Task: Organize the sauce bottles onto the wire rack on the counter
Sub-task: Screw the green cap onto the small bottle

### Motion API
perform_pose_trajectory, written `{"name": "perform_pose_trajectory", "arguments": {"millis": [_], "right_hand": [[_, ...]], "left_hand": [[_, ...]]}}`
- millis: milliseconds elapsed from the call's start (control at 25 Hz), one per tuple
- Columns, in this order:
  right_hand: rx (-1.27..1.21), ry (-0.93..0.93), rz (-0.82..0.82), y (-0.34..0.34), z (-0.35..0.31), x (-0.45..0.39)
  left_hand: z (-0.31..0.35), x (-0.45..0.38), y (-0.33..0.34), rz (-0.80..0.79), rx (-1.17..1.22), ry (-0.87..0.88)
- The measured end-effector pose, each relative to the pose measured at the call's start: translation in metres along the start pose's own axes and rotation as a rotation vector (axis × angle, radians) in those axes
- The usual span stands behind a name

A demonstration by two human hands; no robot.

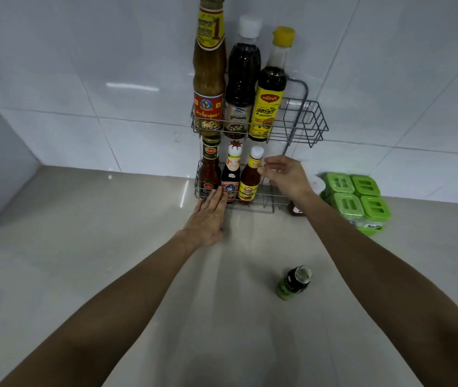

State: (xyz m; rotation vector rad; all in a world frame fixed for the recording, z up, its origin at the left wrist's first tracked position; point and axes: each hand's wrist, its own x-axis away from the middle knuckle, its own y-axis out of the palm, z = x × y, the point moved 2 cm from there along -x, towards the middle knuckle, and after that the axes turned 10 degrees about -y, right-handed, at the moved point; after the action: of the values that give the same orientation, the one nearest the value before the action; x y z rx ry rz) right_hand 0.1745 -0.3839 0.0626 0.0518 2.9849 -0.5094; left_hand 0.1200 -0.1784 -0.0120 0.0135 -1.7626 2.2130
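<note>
Noting green-labelled bottle upright on tabletop, at 6 o'clock from my right hand, nearer it than left hand; both grips open, empty, beside wire rack.

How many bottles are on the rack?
6. Top shelf: tall red-label bottle, white-capped dark bottle, yellow-capped bottle. Bottom shelf: dark-capped bottle, middle bottle, white-capped orange bottle. None looks hidden.

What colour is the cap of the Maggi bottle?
Yellow cap, seen in the head view.
</note>
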Motion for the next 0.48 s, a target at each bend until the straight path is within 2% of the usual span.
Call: {"name": "perform_pose_trajectory", "arguments": {"millis": [160, 240, 360, 480], "right_hand": [[-0.121, 0.023, -0.063, -0.016, 0.009, 0.033], [-0.079, 0.059, -0.09, -0.027, 0.026, 0.047], [0.191, 0.05, -0.203, -0.045, 0.069, 0.085], [0.472, -0.044, -0.393, -0.054, 0.095, 0.121]], "left_hand": [[0.019, 0.011, 0.013, -0.11, 0.29, 0.063], [0.039, 0.023, 0.027, -0.22, 0.496, 0.129], [0.074, 0.042, 0.051, -0.334, 0.774, 0.154], [0.095, 0.05, 0.068, -0.293, 0.893, 0.127]]}}
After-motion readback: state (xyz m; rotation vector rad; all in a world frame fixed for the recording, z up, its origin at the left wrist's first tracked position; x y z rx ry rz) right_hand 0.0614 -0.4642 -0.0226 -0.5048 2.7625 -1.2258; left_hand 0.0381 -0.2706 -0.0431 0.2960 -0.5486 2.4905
